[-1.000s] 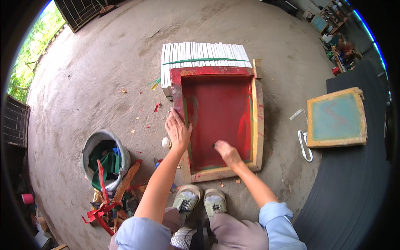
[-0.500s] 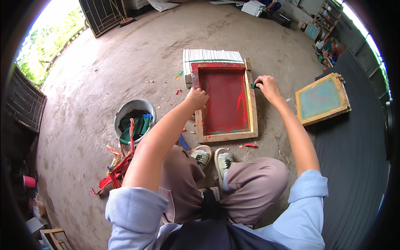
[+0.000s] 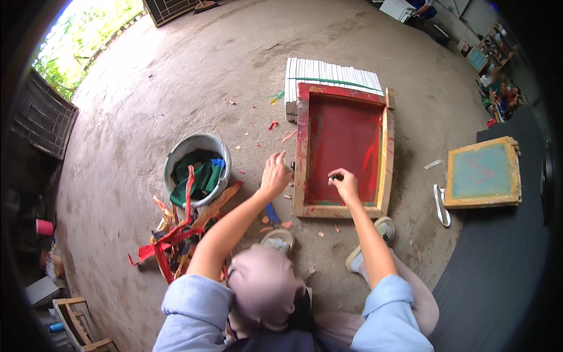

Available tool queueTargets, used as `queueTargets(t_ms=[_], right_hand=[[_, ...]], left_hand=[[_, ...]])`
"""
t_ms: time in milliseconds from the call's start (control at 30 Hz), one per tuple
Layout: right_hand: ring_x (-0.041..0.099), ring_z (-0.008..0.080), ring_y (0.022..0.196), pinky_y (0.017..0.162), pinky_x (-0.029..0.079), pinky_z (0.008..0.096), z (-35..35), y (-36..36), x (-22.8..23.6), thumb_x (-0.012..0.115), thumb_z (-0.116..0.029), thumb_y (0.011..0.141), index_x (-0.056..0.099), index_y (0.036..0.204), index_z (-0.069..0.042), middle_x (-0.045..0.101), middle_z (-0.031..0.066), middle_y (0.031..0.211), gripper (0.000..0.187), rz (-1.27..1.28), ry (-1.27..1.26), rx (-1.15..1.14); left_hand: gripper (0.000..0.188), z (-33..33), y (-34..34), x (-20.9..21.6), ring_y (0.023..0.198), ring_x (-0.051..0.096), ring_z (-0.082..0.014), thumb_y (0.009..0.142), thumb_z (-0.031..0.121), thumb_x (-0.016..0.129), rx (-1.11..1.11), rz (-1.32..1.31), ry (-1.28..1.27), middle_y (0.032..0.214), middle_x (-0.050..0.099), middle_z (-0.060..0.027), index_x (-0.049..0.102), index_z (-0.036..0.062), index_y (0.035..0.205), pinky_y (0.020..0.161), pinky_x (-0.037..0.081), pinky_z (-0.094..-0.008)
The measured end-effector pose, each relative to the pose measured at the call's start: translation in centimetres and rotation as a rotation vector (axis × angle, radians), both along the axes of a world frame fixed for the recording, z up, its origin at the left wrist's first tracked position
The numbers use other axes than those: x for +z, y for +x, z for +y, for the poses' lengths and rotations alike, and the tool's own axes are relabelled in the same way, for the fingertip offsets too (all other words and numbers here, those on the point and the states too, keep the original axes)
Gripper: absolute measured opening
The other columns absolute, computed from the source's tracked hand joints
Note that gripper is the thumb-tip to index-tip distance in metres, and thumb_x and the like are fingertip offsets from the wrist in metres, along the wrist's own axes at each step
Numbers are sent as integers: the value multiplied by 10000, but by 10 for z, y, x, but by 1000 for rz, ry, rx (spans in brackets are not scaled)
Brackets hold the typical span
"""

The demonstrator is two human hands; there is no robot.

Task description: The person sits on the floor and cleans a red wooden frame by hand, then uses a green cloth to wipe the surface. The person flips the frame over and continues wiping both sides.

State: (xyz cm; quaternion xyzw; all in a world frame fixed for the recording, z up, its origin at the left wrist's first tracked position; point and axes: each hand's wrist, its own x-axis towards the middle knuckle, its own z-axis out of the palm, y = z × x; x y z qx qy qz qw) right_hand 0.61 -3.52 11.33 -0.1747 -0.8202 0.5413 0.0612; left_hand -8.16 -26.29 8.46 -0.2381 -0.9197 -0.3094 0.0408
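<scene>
A wooden screen-printing frame (image 3: 388, 170) with red-stained mesh stands on the floor before me, its upper side stained red. Over the lower part of the mesh, my right hand (image 3: 346, 184) pinches a small dark green scrap (image 3: 334, 178); whether it is cloth or tape I cannot tell. My left hand (image 3: 273, 176) hovers beside the frame's left edge with its fingers stretched and nothing visible in it. Close to those fingertips is a small black knob-like piece (image 3: 292, 165). Behind the frame sits a stack of white slabs (image 3: 331, 73) with a green band across it.
A grey bucket (image 3: 172, 163) of green cloth pieces stands at the left, with red and tan strips (image 3: 167, 243) heaped before it. A second, teal-meshed frame (image 3: 482, 173) lies at the right by a dark sheet (image 3: 489, 252). Small scraps dot the floor.
My left hand has let go of the frame's left side and moved away leftward. My right hand has come from the right edge to over the mesh, still pinching the green scrap. The view has shifted.
</scene>
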Motion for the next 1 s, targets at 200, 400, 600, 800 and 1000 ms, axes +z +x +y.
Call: queueTargets(t_ms=[200, 400, 600, 800, 1000], right_hand=[[666, 169, 758, 671, 532, 271, 4, -1, -61, 590, -5, 897, 500, 1015, 10, 678, 145, 873, 149, 4, -497, -112], [564, 54, 851, 798, 435, 230, -15, -10, -67, 600, -122, 919, 643, 981, -10, 654, -2, 918, 136, -162, -479, -171], [566, 50, 815, 750, 445, 219, -12, -2, -61, 673, -111, 872, 648, 977, -6, 652, 2, 894, 151, -17, -577, -337], [601, 81, 877, 808, 471, 231, 0, 8, -36, 633, -40, 884, 666, 1027, 20, 673, 36, 956, 158, 97, -574, -478], [583, 79, 922, 870, 448, 245, 2, 11, -29, 574, -30, 912, 660, 1096, 23, 673, 47, 1014, 210, 26, -581, -447]], left_hand=[[716, 21, -10, -66, 1160, 496, -341, 739, 85, 718, 237, -209, 258, 1243, 512, -155, 379, 76, 1370, 966, 427, -423], [405, 13, -17, -101, 1046, 581, -318, 781, 73, 716, 272, -128, 325, 1137, 592, -133, 556, 69, 1153, 868, 468, -413], [428, 30, -8, -58, 983, 573, -316, 750, 88, 726, 17, -157, 545, 1059, 562, -144, 557, 34, 1140, 843, 462, -384], [438, 63, 8, -6, 861, 623, -322, 771, 231, 736, -395, -322, 284, 975, 574, -120, 584, 57, 1142, 732, 515, -405], [401, 86, 9, 5, 802, 628, -283, 763, 235, 738, -430, -203, 24, 915, 551, -93, 605, 74, 1105, 666, 536, -391]])
